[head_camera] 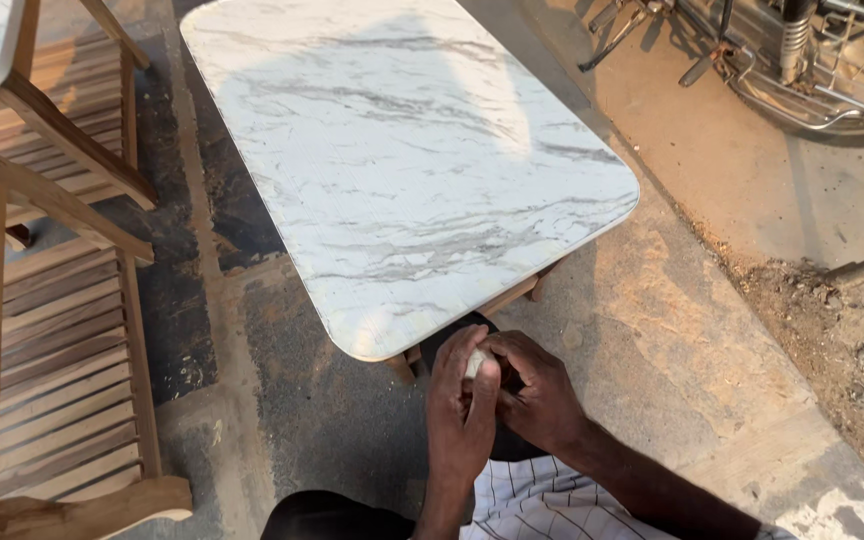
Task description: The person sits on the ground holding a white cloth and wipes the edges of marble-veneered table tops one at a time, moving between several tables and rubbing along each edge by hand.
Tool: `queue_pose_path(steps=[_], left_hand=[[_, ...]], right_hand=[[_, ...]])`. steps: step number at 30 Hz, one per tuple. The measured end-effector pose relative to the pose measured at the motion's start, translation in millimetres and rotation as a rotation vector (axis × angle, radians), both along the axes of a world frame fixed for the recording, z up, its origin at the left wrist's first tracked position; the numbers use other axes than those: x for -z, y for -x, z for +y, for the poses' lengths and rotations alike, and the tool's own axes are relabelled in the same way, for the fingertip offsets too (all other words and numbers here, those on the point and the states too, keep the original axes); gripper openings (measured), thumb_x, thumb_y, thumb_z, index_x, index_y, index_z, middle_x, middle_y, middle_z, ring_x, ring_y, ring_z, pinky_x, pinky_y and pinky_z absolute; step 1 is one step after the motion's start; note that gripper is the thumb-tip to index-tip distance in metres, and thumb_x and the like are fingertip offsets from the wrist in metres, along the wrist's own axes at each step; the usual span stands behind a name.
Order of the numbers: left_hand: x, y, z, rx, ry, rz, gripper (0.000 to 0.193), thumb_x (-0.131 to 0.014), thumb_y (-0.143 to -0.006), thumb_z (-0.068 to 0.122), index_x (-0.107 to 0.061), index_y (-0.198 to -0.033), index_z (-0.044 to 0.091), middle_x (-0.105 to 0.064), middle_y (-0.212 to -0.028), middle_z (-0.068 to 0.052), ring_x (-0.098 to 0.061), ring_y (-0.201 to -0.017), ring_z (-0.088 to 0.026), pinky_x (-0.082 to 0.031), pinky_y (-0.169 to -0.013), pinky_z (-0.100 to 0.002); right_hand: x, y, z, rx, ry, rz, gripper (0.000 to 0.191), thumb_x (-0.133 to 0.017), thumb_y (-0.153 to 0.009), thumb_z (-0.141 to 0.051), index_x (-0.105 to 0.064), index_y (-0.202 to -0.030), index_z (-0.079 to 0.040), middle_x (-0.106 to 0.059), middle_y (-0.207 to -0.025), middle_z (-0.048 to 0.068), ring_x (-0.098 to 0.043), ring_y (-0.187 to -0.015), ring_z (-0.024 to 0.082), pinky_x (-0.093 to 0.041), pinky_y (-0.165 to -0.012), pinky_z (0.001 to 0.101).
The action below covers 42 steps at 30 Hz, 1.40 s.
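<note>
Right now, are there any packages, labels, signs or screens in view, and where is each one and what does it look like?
None in view: no package, label, sign or screen.
The only small item is a pale lump, kind unclear, held between the left hand and right hand by the near corner of the white marble-patterned table top.
Slatted wooden furniture stands at left; part of a motorcycle shows at upper right.

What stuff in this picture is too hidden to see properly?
- Small pale thing, head view: wrapped by the left hand and right hand, so what it is stays unclear.
- Table legs: mostly hidden under the marble-look tabletop.
- Motorbike: cut off by the top edge.
- Slatted wooden frames: cut off by the left edge.
</note>
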<state>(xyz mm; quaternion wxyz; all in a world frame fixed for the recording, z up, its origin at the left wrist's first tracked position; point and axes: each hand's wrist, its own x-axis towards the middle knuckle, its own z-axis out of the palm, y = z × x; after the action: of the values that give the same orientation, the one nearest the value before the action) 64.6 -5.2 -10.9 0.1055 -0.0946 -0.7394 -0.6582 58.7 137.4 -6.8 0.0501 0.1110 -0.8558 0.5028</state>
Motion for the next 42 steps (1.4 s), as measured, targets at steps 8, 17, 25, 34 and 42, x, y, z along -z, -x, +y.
queue_pose_path(steps=[8, 17, 25, 34, 42], left_hand=[[27.4, 43.7, -15.0, 0.001, -0.505, -0.211, 0.033, -0.057, -0.110, 0.032, -0.071, -0.107, 0.003, -0.069, -0.091, -0.012, -0.071, -0.076, -0.015, -0.057, -0.060, -0.030], [18.1, 130.0, -18.2, -0.102, -0.114, 0.048, 0.016, -0.063, -0.103, 0.016, -0.068, -0.109, 0.001, -0.058, -0.080, 0.002, -0.051, -0.069, -0.004, -0.043, -0.060, -0.023], [27.8, 145.7, -18.1, -0.129, -0.151, 0.015, 0.021, -0.059, -0.104, 0.014, -0.070, -0.116, 0.000, -0.066, -0.083, -0.002, -0.055, -0.073, -0.006, -0.047, -0.066, -0.025], [26.0, 169.8, -35.6, -0.122, -0.144, 0.031, 0.017, -0.061, -0.101, 0.012, -0.071, -0.110, 0.001, -0.070, -0.089, -0.006, -0.064, -0.084, -0.010, -0.054, -0.077, -0.028], [23.8, 176.3, -53.6, -0.113, -0.147, 0.050, 0.016, -0.060, -0.100, 0.010, -0.070, -0.109, 0.000, -0.071, -0.092, -0.007, -0.065, -0.085, -0.011, -0.055, -0.078, -0.029]], right_hand=[[-24.4, 69.6, 100.7, -0.017, -0.206, 0.309, 0.018, -0.066, -0.104, -0.007, -0.069, -0.121, -0.004, -0.074, -0.101, 0.013, -0.072, -0.089, 0.018, -0.065, -0.077, 0.0308], [-60.1, 191.7, 149.1, -0.393, -0.703, -0.111, 0.024, -0.063, -0.095, -0.011, -0.071, -0.118, -0.009, -0.070, -0.112, 0.007, -0.070, -0.105, 0.021, -0.060, -0.088, 0.0368], [-62.4, 216.8, 141.9, -0.450, -0.964, -0.174, 0.014, -0.064, -0.097, -0.010, -0.070, -0.109, -0.006, -0.071, -0.109, 0.005, -0.070, -0.106, 0.022, -0.059, -0.088, 0.0371], [-57.0, 243.7, 138.9, -0.512, -0.846, -0.062, 0.013, -0.068, -0.093, -0.007, -0.070, -0.105, -0.007, -0.070, -0.111, 0.005, -0.070, -0.107, 0.021, -0.060, -0.090, 0.0345], [-46.8, 252.0, 126.8, -0.489, -1.070, -0.003, 0.010, -0.066, -0.096, -0.004, -0.066, -0.106, -0.007, -0.069, -0.111, 0.003, -0.070, -0.109, 0.018, -0.062, -0.092, 0.0314]])
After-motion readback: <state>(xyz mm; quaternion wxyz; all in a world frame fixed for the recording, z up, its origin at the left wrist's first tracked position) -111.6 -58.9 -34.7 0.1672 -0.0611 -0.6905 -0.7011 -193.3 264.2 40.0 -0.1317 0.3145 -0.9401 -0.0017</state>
